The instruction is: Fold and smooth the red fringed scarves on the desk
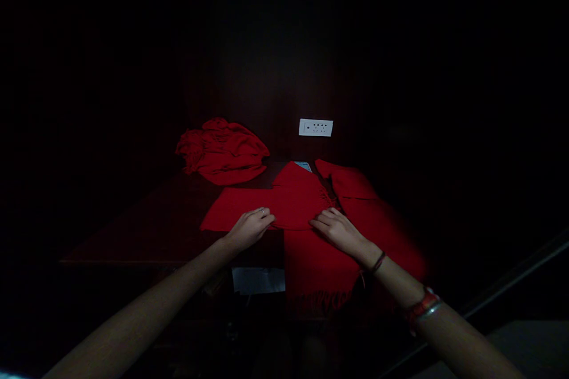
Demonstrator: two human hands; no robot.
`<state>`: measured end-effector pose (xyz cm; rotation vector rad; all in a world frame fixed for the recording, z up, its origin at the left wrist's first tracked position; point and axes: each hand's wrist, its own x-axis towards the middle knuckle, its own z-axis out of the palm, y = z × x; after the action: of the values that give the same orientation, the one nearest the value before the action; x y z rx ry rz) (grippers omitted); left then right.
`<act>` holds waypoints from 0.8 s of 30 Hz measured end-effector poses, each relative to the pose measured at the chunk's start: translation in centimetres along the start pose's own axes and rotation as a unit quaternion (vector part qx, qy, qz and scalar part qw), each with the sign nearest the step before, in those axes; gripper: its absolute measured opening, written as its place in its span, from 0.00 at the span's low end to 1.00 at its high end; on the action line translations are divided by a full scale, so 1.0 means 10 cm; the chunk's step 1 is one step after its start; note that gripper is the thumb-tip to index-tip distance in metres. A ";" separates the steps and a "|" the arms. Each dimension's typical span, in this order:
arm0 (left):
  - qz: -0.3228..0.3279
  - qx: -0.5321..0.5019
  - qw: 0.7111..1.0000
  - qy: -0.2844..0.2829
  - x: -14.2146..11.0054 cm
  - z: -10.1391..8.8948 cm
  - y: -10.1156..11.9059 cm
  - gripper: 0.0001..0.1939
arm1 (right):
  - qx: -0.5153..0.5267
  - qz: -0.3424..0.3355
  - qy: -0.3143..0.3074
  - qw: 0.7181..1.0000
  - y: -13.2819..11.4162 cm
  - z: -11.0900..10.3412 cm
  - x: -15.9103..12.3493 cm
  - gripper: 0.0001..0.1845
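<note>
Head view: left hand [252,228] and right hand [338,231] are pinching 1 red cloth [293,198].
Both are curling nearly closed at its near edge, on 1 table [155,231]; 1 crumpled cloth [233,151] is lying behind, left, 1 socket plate [316,128] showing beyond.

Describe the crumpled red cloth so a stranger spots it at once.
Start at the white socket plate above the back of the dark table. Left of it, on the table, lies the crumpled red cloth. It is bunched into a rounded heap, unlike the smoother red cloth at the left hand and right hand.
</note>
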<state>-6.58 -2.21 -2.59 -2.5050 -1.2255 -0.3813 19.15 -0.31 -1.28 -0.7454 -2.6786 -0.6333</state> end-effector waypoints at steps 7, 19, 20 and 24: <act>0.007 -0.100 0.994 0.033 0.03 0.01 -0.01 0.08 | 0.043 0.062 0.068 0.995 0.03 0.09 -0.05 0.10; 0.027 -0.087 0.996 0.014 0.03 -0.02 0.03 0.11 | 0.113 0.112 0.050 0.986 0.00 0.06 -0.02 0.06; 0.027 -0.094 0.995 0.017 0.03 -0.01 0.03 0.10 | 0.113 0.107 0.050 0.987 -0.01 0.04 -0.02 0.08; 0.020 -0.127 0.991 0.033 0.04 -0.01 0.04 0.10 | 0.096 0.075 0.056 0.991 -0.03 0.02 -0.01 0.12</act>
<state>-6.00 -2.19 -2.46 -2.6988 -1.1642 -0.6406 19.01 -0.50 -1.59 -0.8229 -2.5080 -0.3631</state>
